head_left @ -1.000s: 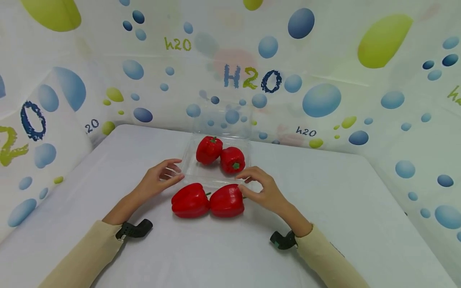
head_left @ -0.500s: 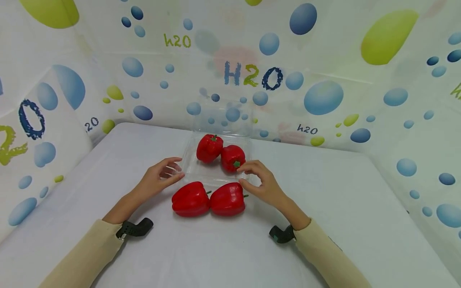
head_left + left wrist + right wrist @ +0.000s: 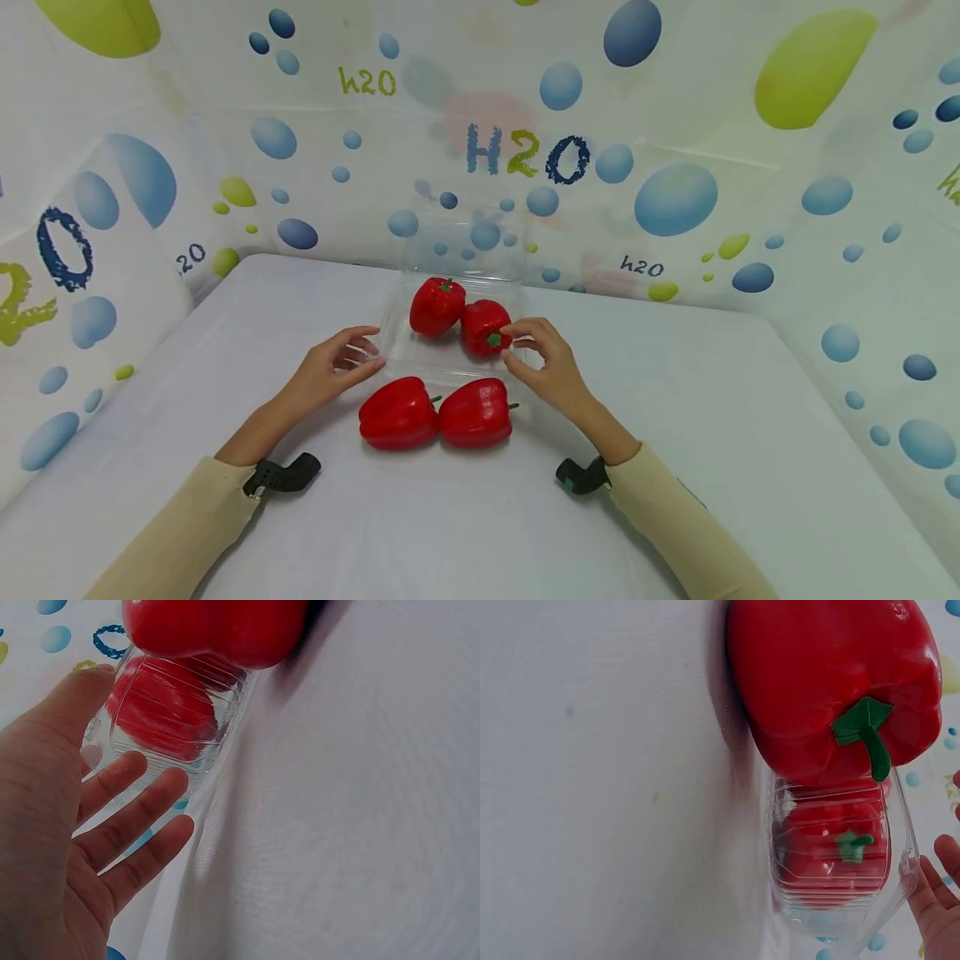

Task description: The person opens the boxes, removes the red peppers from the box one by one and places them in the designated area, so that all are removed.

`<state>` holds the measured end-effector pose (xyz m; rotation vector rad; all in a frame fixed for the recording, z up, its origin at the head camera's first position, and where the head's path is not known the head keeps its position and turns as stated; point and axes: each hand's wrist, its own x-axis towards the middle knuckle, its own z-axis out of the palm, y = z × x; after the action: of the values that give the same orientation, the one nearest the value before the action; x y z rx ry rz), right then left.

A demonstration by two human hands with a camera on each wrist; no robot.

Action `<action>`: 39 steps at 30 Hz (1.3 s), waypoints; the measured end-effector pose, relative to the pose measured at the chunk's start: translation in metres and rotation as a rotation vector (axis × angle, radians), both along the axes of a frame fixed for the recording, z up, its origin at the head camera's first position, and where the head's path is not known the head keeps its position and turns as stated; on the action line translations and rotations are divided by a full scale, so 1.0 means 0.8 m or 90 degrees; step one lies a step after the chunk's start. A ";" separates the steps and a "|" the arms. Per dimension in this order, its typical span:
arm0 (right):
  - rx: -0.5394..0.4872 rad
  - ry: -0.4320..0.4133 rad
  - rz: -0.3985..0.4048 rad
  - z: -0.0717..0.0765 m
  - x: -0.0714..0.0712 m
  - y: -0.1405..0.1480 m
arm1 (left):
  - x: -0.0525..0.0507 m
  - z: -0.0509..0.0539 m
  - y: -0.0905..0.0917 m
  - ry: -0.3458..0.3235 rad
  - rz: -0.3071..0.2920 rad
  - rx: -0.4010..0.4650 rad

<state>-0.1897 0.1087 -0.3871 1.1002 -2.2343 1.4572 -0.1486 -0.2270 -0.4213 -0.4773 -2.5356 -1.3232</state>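
Observation:
A clear plastic container stands with its lid raised at the back. Inside lie two red bell peppers, one at the left and one at the right. Two more red bell peppers, a left one and a right one, lie side by side on the table before it. My left hand is at the container's left side, fingers spread and loosely bent. On the other side, my right hand curves its thumb and fingers at the right rim; firm contact is hard to judge.
A white cloth covers the table. Behind it rises a white curtain with blue and green drops and H2O lettering. A dark camera mount sits on the left wrist and another on the right wrist.
My right hand has moved away and up from beside the front right pepper to the container's right rim. The left hand has stayed nearly still, and the peppers keep their places.

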 end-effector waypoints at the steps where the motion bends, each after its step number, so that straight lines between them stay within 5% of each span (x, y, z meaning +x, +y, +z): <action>1: 0.000 -0.007 0.001 -0.005 -0.005 0.001 | 0.000 0.000 0.000 0.000 -0.001 0.000; 16: 0.044 -0.041 -0.025 -0.014 -0.023 -0.006 | -0.001 -0.001 0.001 -0.011 0.002 0.003; 23: 0.062 -0.057 -0.021 -0.004 -0.024 -0.011 | -0.002 -0.002 -0.001 0.002 -0.002 0.002; 39: 0.108 -0.023 -0.041 -0.010 -0.045 -0.021 | 0.001 0.001 0.000 -0.030 0.006 0.010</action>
<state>-0.2259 0.0921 -0.3954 1.0479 -2.4320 1.2914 -0.1477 -0.2268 -0.4207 -0.4365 -2.5603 -1.3652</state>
